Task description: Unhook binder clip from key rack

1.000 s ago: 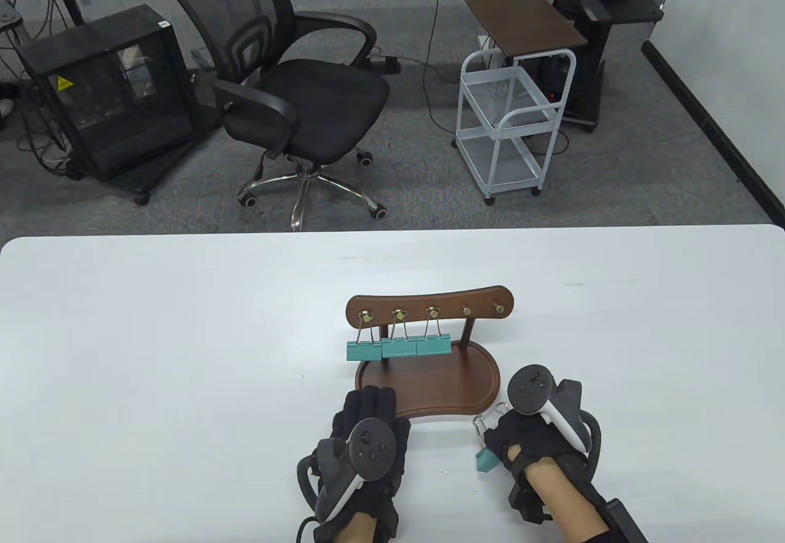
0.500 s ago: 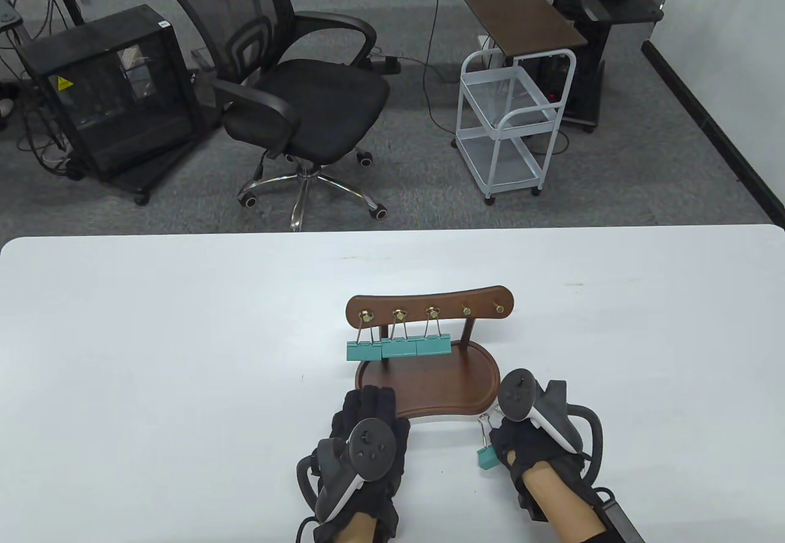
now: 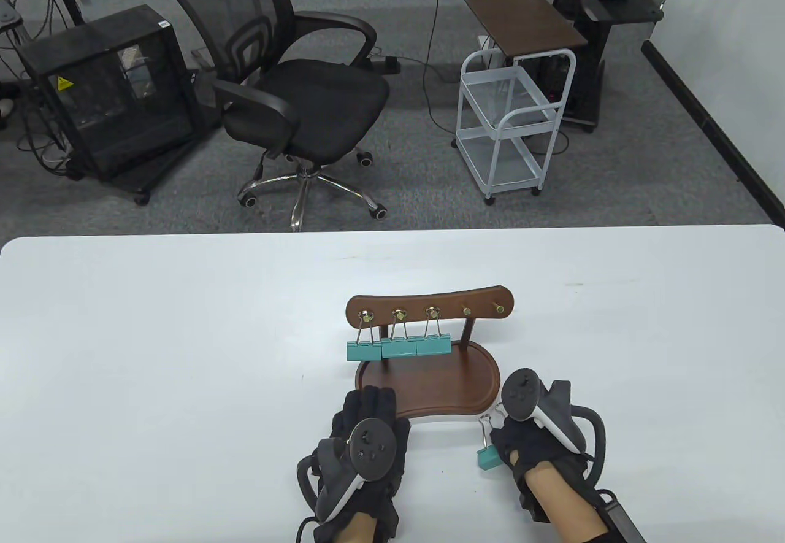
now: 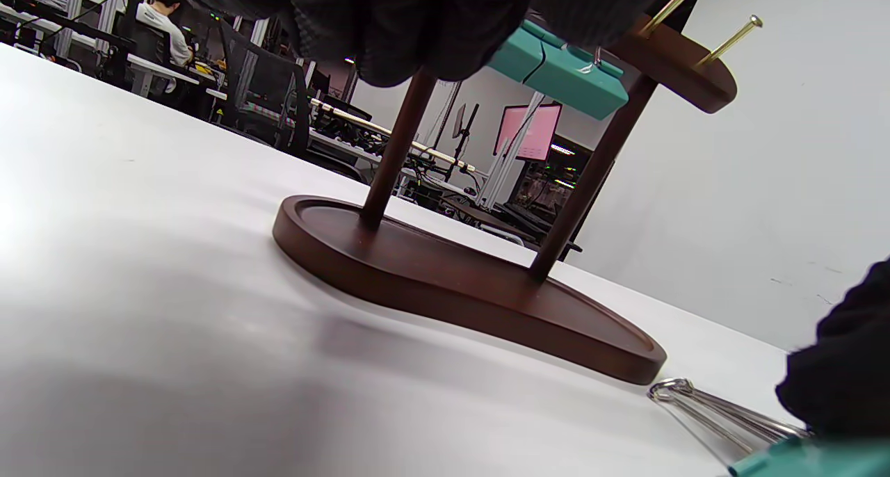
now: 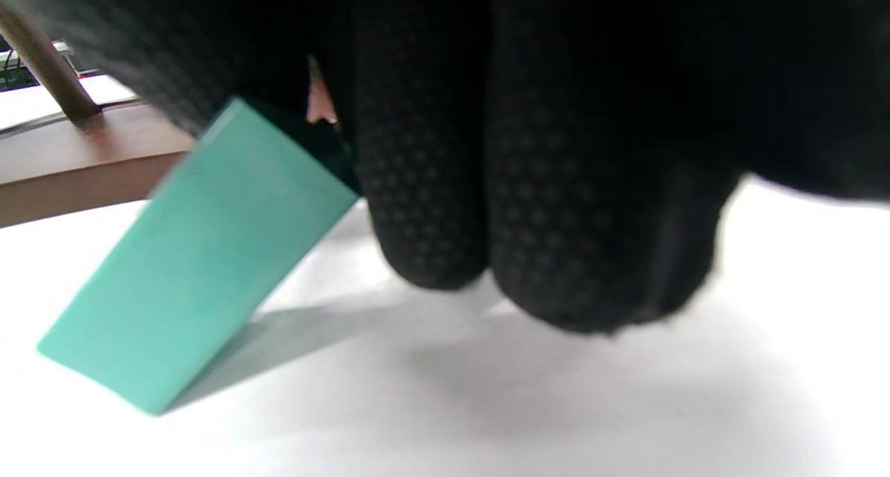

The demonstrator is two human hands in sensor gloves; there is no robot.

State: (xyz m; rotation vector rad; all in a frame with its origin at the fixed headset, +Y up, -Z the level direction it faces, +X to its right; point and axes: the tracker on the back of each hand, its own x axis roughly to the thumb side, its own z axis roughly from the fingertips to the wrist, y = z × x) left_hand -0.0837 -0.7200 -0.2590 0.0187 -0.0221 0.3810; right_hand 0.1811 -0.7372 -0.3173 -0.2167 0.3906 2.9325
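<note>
My left hand (image 3: 367, 429) rests flat, fingers together, on the key rack (image 3: 429, 346) base's near edge, steadying it. Just right, near the desk's (image 3: 153, 334) front edge, my right hand (image 3: 527, 445) pinches the freed binder clip (image 3: 487, 456) at the surface; I'd release gently so it lies flat.

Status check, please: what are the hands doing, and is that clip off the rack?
Right hand holds clip, off rack. Left hand rests at rack base. Nothing blocking.
</note>
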